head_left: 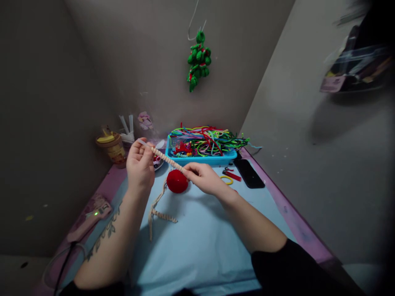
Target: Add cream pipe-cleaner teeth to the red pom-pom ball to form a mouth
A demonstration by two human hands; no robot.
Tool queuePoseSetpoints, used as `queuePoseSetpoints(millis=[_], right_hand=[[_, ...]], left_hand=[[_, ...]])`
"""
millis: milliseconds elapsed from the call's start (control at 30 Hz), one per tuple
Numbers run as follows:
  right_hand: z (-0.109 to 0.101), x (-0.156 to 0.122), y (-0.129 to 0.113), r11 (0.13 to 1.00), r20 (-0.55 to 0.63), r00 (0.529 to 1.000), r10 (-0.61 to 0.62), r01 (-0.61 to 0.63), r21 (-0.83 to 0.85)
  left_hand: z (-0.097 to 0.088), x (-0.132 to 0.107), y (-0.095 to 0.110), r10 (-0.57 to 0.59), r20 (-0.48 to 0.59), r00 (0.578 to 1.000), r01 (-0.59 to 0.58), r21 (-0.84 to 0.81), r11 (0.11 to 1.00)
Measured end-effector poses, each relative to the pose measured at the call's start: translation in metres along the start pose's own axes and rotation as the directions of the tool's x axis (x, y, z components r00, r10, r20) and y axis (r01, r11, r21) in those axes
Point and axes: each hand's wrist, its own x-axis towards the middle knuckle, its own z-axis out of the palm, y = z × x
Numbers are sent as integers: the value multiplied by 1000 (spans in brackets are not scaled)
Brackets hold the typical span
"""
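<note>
With 2 hands we hold a beige coiled strand (pixel 168 159) slantwise above the desk (pixel 197 250). The fingers of our left hand (pixel 140 162) pinch its upper end, where a pale rod (pixel 142 142) pokes out; the fingers of our right hand (pixel 202 178) grasp its lower end. Just below it we see 1 red ball (pixel 177 181), with a loose beige piece (pixel 166 216) lying nearer us. Behind, 1 blue tray (pixel 203 160) carries many colourful stems (pixel 212 139); 1 black phone (pixel 249 173) lies to the right.
</note>
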Motion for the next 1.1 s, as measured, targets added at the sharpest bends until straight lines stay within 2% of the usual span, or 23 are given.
queuePoseSetpoints(millis=[233, 400, 533, 633, 700, 767, 900, 1000, 1100], right_hand=[[11, 0, 4, 976, -59, 993, -106, 92, -196], [7, 2, 7, 997, -68, 996, -53, 49, -65], [3, 4, 10, 995, 9, 1000, -5, 4, 96], [4, 5, 11, 979, 59, 998, 21, -32, 200], [5, 5, 11, 976, 52, 998, 45, -55, 212], [6, 6, 11, 977, -3, 998, 60, -58, 207], [6, 8, 12, 978, -199, 978, 63, -21, 207], [8, 9, 14, 988, -275, 961, 38, 5, 151], [10, 9, 17, 994, -279, 960, 15, 15, 105]], left_hand=[[4, -6, 2, 50, 7, 999, -50, 23, 998], [1, 0, 5, 86, -4, 996, -86, -32, 996], [-8, 11, 9, 57, -61, 997, -62, -90, 994], [-16, 19, 6, 4, -58, 998, -11, -131, 991], [-21, 22, 1, -43, -42, 998, 37, -138, 990], [-24, 23, -5, -96, -50, 994, 90, -123, 988], [-20, 19, -19, -212, -99, 972, 205, -79, 976], [-12, 9, -23, -298, -28, 954, 295, -79, 952], [-5, -2, -23, -361, 24, 932, 362, -43, 931]])
